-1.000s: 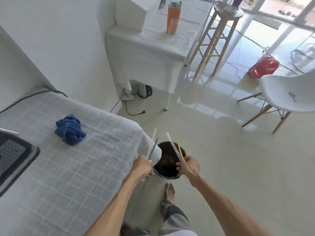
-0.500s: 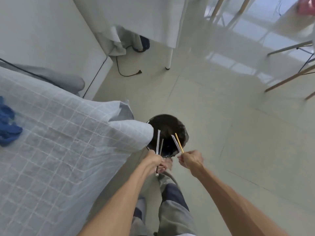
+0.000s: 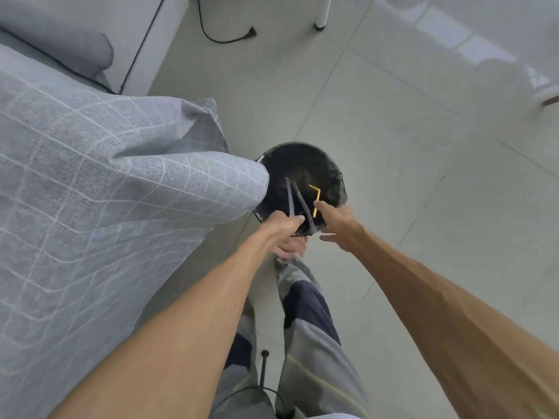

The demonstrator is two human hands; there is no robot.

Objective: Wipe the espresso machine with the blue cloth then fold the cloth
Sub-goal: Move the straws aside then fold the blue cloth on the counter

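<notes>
Neither the blue cloth nor the espresso machine is in the head view. I look straight down at a black bin (image 3: 302, 145) on the floor by the table corner. My left hand (image 3: 284, 226) is over the bin's near rim and pinches a thin dark straw (image 3: 289, 196) that points into the bin. My right hand (image 3: 338, 225) is beside it with fingers spread and grips nothing. A second dark straw (image 3: 305, 207) and a bent yellow straw (image 3: 316, 197) hang loose over the bin just by its fingertips.
The table under a grey checked tablecloth (image 3: 121, 192) fills the left, its corner overhanging the bin. A black cable (image 3: 223, 39) and a white table leg (image 3: 322, 10) are on the tiled floor at the top. My legs stand below the bin.
My view has tilted further down, so the blue cloth has left the frame. Both hands have lowered to the bin. My right hand has opened and let go of its straws.
</notes>
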